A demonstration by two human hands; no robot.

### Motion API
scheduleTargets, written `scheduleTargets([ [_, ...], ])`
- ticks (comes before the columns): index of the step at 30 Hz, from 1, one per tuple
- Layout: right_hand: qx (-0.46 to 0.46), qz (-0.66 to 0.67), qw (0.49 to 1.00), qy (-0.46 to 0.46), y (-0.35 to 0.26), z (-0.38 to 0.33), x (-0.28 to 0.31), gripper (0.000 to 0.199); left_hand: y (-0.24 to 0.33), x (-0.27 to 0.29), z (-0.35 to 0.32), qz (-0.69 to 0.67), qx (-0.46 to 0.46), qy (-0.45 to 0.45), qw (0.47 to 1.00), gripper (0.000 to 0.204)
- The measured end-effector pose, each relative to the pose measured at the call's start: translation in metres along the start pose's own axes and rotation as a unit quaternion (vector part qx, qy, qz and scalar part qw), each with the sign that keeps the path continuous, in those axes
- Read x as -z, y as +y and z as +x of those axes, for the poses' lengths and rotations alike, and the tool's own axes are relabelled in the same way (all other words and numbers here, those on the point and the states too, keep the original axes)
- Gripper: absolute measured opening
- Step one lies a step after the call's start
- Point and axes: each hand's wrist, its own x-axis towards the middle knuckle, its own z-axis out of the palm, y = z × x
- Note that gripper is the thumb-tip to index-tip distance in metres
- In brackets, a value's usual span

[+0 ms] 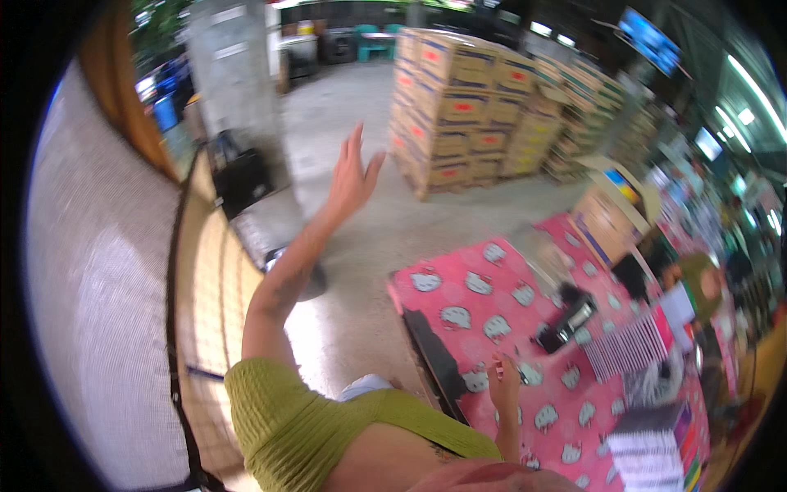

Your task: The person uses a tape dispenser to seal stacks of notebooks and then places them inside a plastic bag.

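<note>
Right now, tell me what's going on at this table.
A person in a green top raises the left hand open in the air, holding nothing. The right hand rests on the pink patterned tablecloth, pinching a small item too small to identify. A black device lies further along the table; stacked cardboard boxes stand on the floor behind.

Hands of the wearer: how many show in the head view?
2. The left hand is raised, open, in the air; the right hand rests on the pink table, its fingers around something small. None seems hidden.
</note>
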Motion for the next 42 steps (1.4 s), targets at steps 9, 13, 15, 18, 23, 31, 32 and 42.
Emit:
scheduleTargets([
  [9,0.148,0.0,0.985,-0.086,-0.064,0.083,-0.157,0.041,-0.106,0.235,0.278,0.235,-0.088,0.324,0.912,0.059],
  [13,0.122,-0.047,0.991,-0.012,-0.066,0.147,-0.234,0.046,-0.168,0.361,0.376,0.23,-0.034,0.304,0.924,0.047],
  [15,0.089,-0.103,0.991,0.02,-0.075,0.169,-0.257,0.046,-0.192,0.398,0.411,0.211,-0.145,0.308,0.916,0.075],
  [18,0.039,-0.182,0.981,0.052,-0.089,0.184,-0.284,0.051,-0.198,0.432,0.463,0.106,-0.02,0.359,0.927,0.098],
  [23,0.026,-0.234,0.968,0.083,-0.096,0.189,-0.286,0.043,-0.235,0.417,0.51,0.113,0.011,0.411,0.904,0.11],
  [31,0.011,-0.25,0.964,0.086,-0.106,0.192,-0.288,0.042,-0.242,0.393,0.538,0.04,-0.029,0.368,0.928,0.103],
  [32,0.012,-0.248,0.965,0.086,-0.104,0.193,-0.291,0.041,-0.241,0.398,0.54,0.056,-0.028,0.372,0.926,0.104],
  [42,0.031,-0.264,0.958,0.106,-0.095,0.193,-0.295,0.037,-0.25,0.402,0.546,0.051,-0.046,0.343,0.937,0.096],
])
